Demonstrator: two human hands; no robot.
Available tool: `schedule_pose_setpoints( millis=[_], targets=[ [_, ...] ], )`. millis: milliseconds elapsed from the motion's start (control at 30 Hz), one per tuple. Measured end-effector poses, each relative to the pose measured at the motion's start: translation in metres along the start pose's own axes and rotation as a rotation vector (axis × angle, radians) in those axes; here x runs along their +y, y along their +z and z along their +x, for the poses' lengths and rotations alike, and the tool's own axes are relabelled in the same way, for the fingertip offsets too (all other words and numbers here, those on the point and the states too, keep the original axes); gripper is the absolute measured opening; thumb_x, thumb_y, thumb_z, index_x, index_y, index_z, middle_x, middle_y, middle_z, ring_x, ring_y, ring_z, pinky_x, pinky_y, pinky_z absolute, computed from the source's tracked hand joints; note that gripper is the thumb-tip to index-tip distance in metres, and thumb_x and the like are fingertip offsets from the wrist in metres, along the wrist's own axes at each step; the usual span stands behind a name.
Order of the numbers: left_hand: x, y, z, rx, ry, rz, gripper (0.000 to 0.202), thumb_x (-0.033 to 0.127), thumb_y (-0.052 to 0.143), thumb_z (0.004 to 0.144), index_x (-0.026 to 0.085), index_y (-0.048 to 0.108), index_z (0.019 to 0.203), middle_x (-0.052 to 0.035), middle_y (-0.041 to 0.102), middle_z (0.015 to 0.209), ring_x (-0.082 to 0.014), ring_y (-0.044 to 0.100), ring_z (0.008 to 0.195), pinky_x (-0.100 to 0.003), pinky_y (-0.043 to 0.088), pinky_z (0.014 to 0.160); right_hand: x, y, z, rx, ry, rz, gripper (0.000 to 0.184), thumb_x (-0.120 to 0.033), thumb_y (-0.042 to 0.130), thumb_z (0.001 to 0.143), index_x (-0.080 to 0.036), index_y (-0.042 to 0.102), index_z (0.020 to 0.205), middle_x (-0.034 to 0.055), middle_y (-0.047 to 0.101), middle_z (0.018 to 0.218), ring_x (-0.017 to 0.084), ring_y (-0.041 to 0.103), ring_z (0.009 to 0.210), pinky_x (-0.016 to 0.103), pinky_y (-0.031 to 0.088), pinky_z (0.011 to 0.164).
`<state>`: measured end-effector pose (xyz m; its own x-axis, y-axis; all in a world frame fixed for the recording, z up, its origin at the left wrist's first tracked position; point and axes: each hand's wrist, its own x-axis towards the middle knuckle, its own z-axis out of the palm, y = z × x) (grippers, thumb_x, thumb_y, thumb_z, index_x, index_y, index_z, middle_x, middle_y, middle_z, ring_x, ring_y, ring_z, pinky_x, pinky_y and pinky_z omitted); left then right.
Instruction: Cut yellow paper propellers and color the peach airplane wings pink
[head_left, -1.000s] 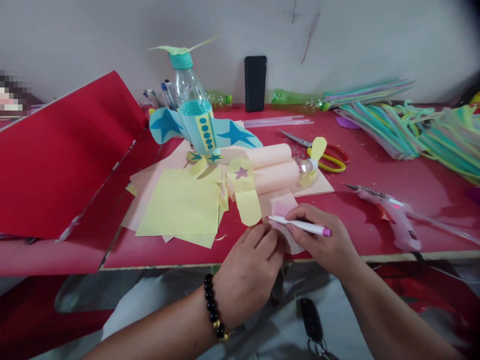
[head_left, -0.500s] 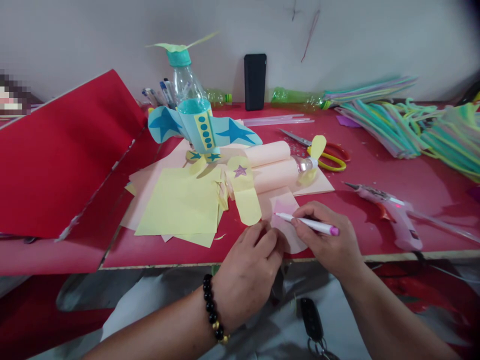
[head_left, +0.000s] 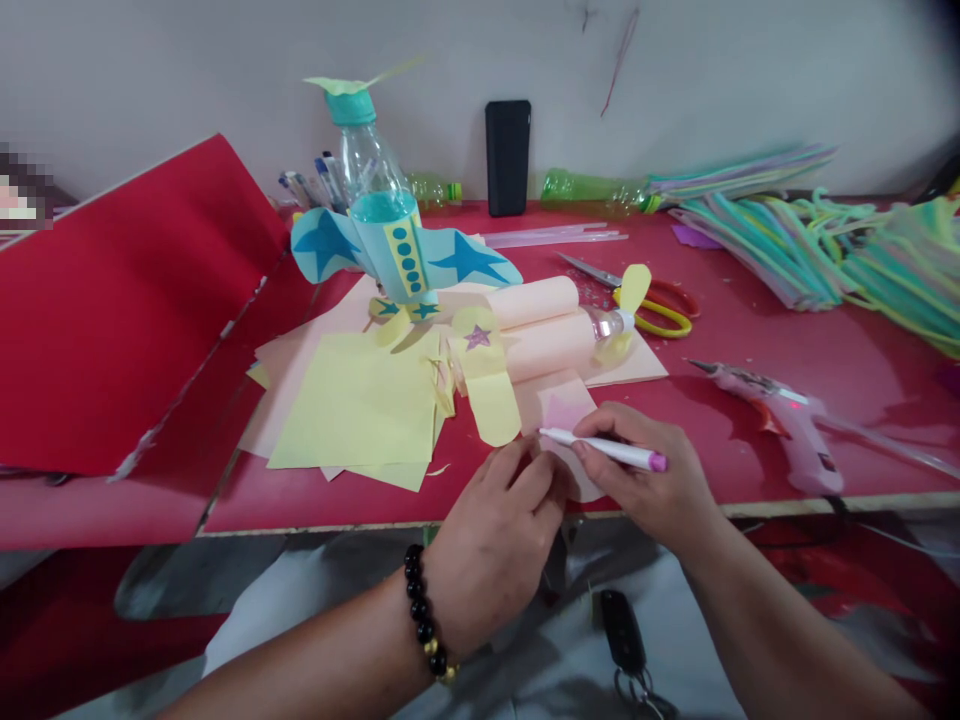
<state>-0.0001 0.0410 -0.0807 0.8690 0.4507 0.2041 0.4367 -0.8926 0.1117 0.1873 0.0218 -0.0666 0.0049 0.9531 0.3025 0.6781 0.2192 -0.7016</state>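
Note:
A white marker with a purple end point(head_left: 615, 450) is pinched in my right hand point(head_left: 656, 470), its tip low over a pale pink paper cutout point(head_left: 581, 385). A pink-purple patch shows on that cutout. My left hand point(head_left: 502, 530) has its fingers curled onto the cutout's left edge at the table's front, hiding part of it. Just beyond lies a yellow paper strip point(head_left: 495, 405) with a purple star, against a bottle wrapped in pale pink paper point(head_left: 551, 345) with a yellow propeller. Farther left stands a clear bottle plane point(head_left: 390, 240) with blue starred wings.
Yellow paper sheets point(head_left: 352, 400) lie to the left, beside a large red board point(head_left: 142, 320). On the right are scissors point(head_left: 652, 310), a glue gun point(head_left: 795, 420) and bundled coloured sticks point(head_left: 772, 250). A black phone-like slab point(head_left: 508, 158) leans on the wall. Keys point(head_left: 622, 635) rest on my lap.
My right hand has shifted slightly left with the marker, whose tip moves left and down toward my left fingers. My left hand stays on the cutout.

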Motion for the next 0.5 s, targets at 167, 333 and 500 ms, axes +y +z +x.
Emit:
schedule_pose_setpoints(
  millis=[167, 333, 500],
  targets=[
    [0.0002, 0.0020, -0.0011, -0.025, 0.006, -0.034, 0.035, 0.019, 0.033, 0.098, 0.008, 0.057, 0.121, -0.0130, 0.057, 0.125, -0.0227, 0.049, 0.125, -0.042, 0.034, 0.115, 0.0002, 0.0000, -0.0017, 0.105, 0.044, -0.043, 0.008, -0.019, 0.060, 0.083, -0.020, 0.059, 0.075, -0.0026, 0.058, 0.063, 0.010, 0.051, 0.053, 0.023, 0.040, 0.052],
    [-0.0002, 0.0014, 0.0002, -0.014, 0.000, -0.038, 0.037, 0.019, 0.032, 0.098, 0.007, 0.056, 0.122, -0.0132, 0.058, 0.124, -0.0233, 0.047, 0.125, -0.041, 0.035, 0.113, -0.0012, 0.0000, -0.0008, 0.037, -0.004, -0.010, 0.007, -0.018, 0.060, 0.082, -0.021, 0.059, 0.075, -0.0017, 0.060, 0.066, 0.011, 0.054, 0.056, 0.023, 0.042, 0.053],
    [0.0002, 0.0011, -0.0007, -0.022, 0.012, -0.044, 0.034, 0.017, 0.035, 0.096, 0.008, 0.057, 0.121, -0.0127, 0.059, 0.123, -0.0226, 0.049, 0.124, -0.042, 0.033, 0.115, -0.0011, -0.0003, -0.0020, 0.115, 0.032, -0.053, 0.006, -0.020, 0.060, 0.083, -0.022, 0.059, 0.078, -0.0017, 0.061, 0.066, 0.011, 0.053, 0.054, 0.024, 0.041, 0.051]
  ],
)
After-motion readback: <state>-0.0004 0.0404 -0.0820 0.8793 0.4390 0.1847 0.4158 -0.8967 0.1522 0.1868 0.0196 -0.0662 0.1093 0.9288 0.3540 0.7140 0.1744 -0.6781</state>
